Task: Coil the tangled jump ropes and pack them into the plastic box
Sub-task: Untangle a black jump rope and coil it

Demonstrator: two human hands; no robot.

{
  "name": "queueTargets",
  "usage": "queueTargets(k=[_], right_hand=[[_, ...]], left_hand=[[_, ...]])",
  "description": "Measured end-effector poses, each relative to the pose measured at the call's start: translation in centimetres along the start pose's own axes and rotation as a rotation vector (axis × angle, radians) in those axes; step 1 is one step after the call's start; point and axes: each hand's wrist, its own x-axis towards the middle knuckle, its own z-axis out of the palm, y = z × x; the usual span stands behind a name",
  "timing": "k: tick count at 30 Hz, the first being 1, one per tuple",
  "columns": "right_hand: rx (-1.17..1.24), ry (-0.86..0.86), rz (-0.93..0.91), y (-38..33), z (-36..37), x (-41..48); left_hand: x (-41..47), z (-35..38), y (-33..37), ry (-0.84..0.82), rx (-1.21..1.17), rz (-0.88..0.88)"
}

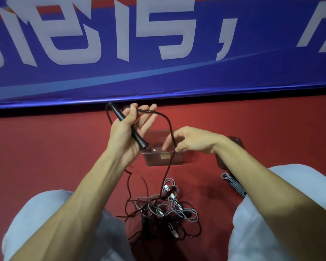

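Your left hand grips the black handle, its dark rope draped over your fingers, while your right hand pinches that rope above the plastic box, the tangled ropes lying nearer.

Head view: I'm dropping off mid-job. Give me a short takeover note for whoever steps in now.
Left hand grips the black handle, with a loop of black rope draped over its fingers.
Right hand pinches that rope just above the plastic box.
From there the rope drops into the tangle of gray and black ropes on the red floor.
Done: one gray coiled rope lies right of the tangle, outside the box. The box looks empty.
Left: finish coiling this rope, free and coil the others, pack everything.
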Motion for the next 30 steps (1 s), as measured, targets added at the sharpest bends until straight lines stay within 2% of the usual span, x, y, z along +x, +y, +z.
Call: queueTargets(k=[3,6,10,13,16,19,21,25,30], right_hand=[[-0.066,0.01,0.035,0.6,0.3,0.3],[0.02,0.061,0.054,0.9,0.5,0.5],[0.186,0.185,0.016,0.5,0.2,0.4],[0.259,0.29,-0.088,-0.1,-0.5,0.2],[0.321,0.35,-0.153,-0.6,-1.1,-0.2],[0.412,0.401,-0.19,-1.0,-1.3,-0.5],[0.486,0.441,-0.219,-1.1,-1.4,-0.5],[0.616,0.499,-0.246,-1.3,-1.9,-0.7],[0.816,0.64,-0.181,-0.9,-2.5,-0.3]], left_hand=[[0.2,-0.3,0.4,0.024,-0.117,0.01],[0.4,-0.5,0.4,0.05,-0.149,0.023],[0.8,-1.1,0.0,0.086,-0.02,0.02],[0.8,-1.4,-0.8,0.079,0.277,-0.049],[0.5,-1.8,-1.7,0.046,0.698,-0.152],[0.2,-2.3,-2.4,-0.13,1.167,-0.127],[-0.1,-2.3,-2.7,-0.259,1.364,-0.14],[-0.1,-3.0,-3.1,-0.37,1.415,-0.223],[0.0,-3.0,-3.0,-0.388,1.196,-0.333]])
